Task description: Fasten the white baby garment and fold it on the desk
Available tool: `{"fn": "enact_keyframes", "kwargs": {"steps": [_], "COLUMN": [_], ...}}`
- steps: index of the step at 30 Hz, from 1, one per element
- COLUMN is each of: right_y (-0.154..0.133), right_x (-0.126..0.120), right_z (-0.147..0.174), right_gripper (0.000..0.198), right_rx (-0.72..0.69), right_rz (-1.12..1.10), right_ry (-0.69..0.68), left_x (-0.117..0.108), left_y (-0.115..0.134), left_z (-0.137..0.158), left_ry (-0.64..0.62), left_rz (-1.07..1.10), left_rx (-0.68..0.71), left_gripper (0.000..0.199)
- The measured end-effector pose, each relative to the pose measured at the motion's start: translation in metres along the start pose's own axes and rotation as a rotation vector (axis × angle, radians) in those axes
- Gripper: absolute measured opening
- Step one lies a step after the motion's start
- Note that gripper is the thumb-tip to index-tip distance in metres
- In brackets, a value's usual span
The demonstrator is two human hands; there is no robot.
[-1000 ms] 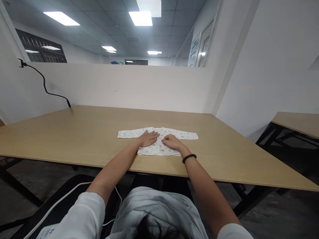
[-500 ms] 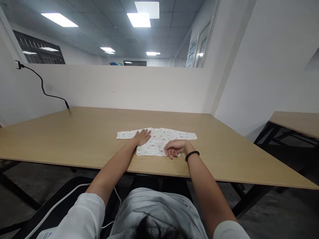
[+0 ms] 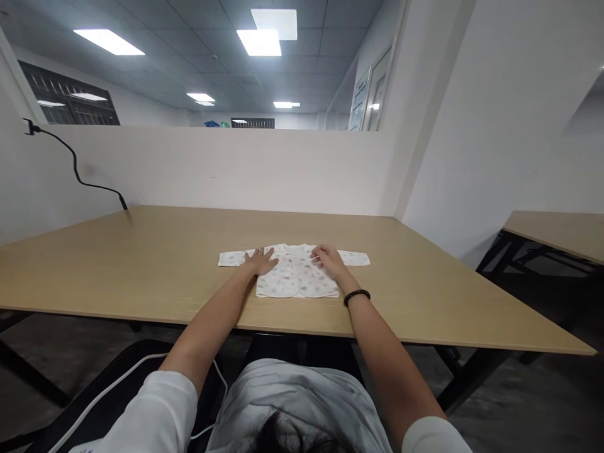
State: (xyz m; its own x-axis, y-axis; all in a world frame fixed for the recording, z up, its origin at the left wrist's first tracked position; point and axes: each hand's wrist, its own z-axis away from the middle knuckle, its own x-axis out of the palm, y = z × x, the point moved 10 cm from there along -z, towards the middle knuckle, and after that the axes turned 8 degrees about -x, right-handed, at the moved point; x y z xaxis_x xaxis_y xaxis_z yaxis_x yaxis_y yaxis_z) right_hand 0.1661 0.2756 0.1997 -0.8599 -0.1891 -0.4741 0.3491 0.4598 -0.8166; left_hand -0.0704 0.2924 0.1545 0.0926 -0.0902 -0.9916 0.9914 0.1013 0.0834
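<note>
Patterned baby jacket lies flat near the front edge of the tabletop. The left hand spreads over one shoulder; the right hand curls loosely at the other, pinching unclear. Smoothing seems underway; next likely calls for steady anchoring.

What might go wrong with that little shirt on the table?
The left hand lies spread where one sleeve meets the body of the shirt; sliding that hand might wrinkle it there. The right hand, bent over the opposite side, might tug the shirt crooked if it catches.
</note>
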Motion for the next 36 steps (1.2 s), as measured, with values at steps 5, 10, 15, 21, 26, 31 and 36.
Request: {"fn": "enact_keyframes", "kwargs": {"steps": [5, 10, 15, 21, 26, 31, 36], "right_y": [0.023, 0.026, 0.034, 0.080, 0.090, 0.085, 0.089], "right_x": [0.010, 0.006, -0.037, -0.114, -0.132, -0.144, -0.165], "right_z": [0.010, 0.012, 0.009, 0.034, 0.036, 0.036, 0.038], "right_gripper": [0.056, 0.064, 0.058, 0.051, 0.039, 0.044, 0.046], "right_rx": [0.092, 0.164, 0.216, 0.445, 0.420, 0.309, 0.183], "right_rz": [0.601, 0.694, 0.765, 0.851, 0.808, 0.650, 0.248], "right_ry": [-0.185, -0.269, -0.059, 0.204, 0.287, 0.514, 0.810], "left_x": [-0.005, -0.013, -0.021, -0.030, -0.042, -0.046, -0.068], "left_y": [-0.005, -0.047, -0.100, -0.141, -0.150, -0.148, -0.142], "left_z": [-0.004, -0.010, -0.009, -0.002, 0.001, -0.003, 0.000], "left_ry": [-0.011, 0.050, 0.135, 0.188, 0.345, 0.431, 0.678], "left_rz": [0.087, 0.207, 0.134, 0.188, 0.254, 0.382, 0.622], "left_rx": [-0.006, -0.159, -0.353, -0.555, -0.570, -0.488, -0.345], "left_gripper": [0.085, 0.077, 0.065, 0.053, 0.047, 0.028, 0.025]}}
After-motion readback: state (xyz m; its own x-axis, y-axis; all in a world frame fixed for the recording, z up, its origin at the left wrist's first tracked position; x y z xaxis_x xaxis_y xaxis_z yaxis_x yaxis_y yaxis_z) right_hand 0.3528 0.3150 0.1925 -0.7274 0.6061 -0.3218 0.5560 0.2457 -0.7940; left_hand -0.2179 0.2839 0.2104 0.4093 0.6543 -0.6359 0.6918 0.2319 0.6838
